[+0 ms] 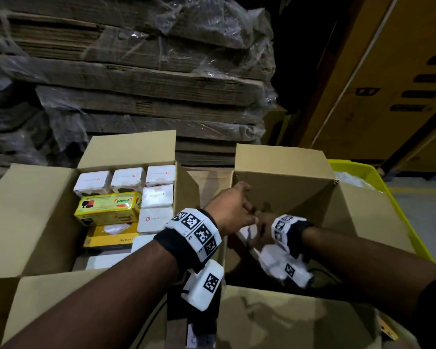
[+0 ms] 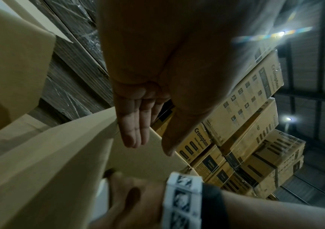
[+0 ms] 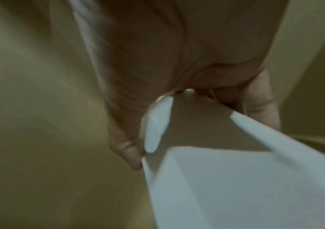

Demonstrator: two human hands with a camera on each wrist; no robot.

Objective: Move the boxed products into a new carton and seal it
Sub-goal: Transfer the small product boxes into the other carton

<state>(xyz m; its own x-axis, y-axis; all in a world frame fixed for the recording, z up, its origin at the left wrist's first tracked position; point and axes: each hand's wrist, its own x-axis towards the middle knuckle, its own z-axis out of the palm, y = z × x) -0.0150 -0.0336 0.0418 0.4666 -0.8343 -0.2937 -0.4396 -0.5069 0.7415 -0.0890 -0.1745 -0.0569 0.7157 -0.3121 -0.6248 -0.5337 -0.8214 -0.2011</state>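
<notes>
The new carton (image 1: 282, 162) stands open at the right. My right hand (image 1: 263, 224) is down inside it and grips a white product box (image 1: 247, 234); in the right wrist view the thumb and fingers (image 3: 261, 108) clamp that white box (image 3: 236, 186) from both sides. My left hand (image 1: 232, 205) reaches over the new carton's left wall, just beside the right hand. Its fingers (image 2: 136, 124) are straight and hold nothing above the cardboard edge (image 2: 99, 139). The old carton (image 1: 126, 147) at the left holds several white boxes (image 1: 127, 176) and yellow boxes (image 1: 108, 206).
A tall stack of flattened cardboard under plastic wrap (image 1: 136, 71) rises behind both cartons. A yellow-green bin (image 1: 358, 172) stands right of the new carton. Stacked printed cartons (image 2: 246, 108) stand further off. Both cartons' flaps spread outward, one (image 1: 300, 323) close in front of me.
</notes>
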